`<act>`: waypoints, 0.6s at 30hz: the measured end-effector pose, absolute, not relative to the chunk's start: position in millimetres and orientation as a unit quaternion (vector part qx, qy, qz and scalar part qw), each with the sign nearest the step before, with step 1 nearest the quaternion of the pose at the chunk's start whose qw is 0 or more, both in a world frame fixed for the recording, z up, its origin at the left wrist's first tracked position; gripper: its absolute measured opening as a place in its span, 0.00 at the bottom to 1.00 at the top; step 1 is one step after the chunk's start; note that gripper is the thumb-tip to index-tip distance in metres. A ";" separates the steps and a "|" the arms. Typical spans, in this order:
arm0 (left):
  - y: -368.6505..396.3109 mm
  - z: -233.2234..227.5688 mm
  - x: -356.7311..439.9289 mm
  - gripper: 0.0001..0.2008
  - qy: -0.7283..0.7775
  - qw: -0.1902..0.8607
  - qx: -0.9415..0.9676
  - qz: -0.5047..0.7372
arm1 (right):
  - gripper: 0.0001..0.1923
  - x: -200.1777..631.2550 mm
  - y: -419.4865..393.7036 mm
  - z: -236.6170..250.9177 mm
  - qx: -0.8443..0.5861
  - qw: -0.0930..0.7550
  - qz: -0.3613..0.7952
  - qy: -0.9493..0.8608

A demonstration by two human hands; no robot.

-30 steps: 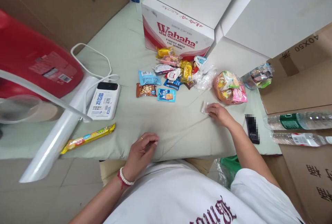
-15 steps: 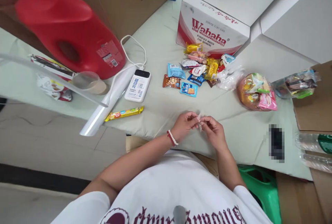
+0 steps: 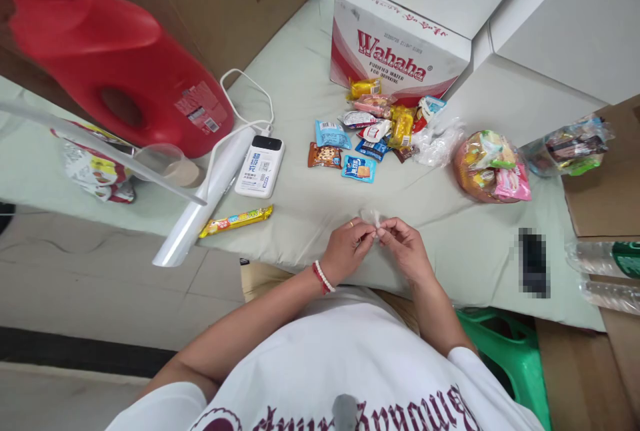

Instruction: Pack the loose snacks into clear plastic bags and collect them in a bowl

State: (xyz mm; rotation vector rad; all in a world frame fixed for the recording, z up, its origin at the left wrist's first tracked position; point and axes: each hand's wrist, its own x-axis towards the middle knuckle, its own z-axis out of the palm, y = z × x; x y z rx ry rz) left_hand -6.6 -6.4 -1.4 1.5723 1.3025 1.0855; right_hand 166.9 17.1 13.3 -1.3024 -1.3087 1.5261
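My left hand (image 3: pixel 347 244) and my right hand (image 3: pixel 403 248) meet above the near edge of the pale green mat (image 3: pixel 300 211). Both pinch a small clear plastic wrapper (image 3: pixel 373 218) between their fingertips. My left wrist wears a red and white bead bracelet. Beyond my hands lies a pile of small snack packets (image 3: pixel 373 131), blue, brown, yellow and pink.
A Wahaha carton (image 3: pixel 395 58) stands behind the snacks. A bagged snack bundle (image 3: pixel 493 168) lies to the right, a dark phone (image 3: pixel 533 261) and water bottles (image 3: pixel 603 264) further right. A white power bank (image 3: pixel 260 166), yellow bar (image 3: pixel 235 220), plastic roll (image 3: pixel 200 211) and red jug (image 3: pixel 130 78) lie left.
My right hand picked the clear wrapper off the mat and brought it to the near edge. My left hand rose to meet it, and both now pinch it.
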 end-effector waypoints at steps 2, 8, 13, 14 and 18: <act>-9.4 -2.3 -8.0 0.10 0.528 0.396 0.615 0.431 | 0.13 166.4 17.1 8.8 -0.502 0.374 0.591 -0.509; -8.8 0.8 -6.3 0.13 0.545 0.503 0.496 0.451 | 0.09 165.9 12.9 10.8 -0.499 0.378 0.553 -0.549; 0.1 3.0 0.0 0.16 0.516 0.552 0.447 0.478 | 0.07 164.8 9.9 19.4 -0.498 0.379 0.498 -0.600; 1.6 2.3 -0.4 0.16 0.510 0.564 0.433 0.484 | 0.07 166.1 9.7 18.0 -0.506 0.388 0.512 -0.575; 3.8 -3.5 -9.7 0.18 0.510 0.591 0.388 0.490 | 0.10 175.9 9.9 9.5 -0.526 0.445 0.572 -0.445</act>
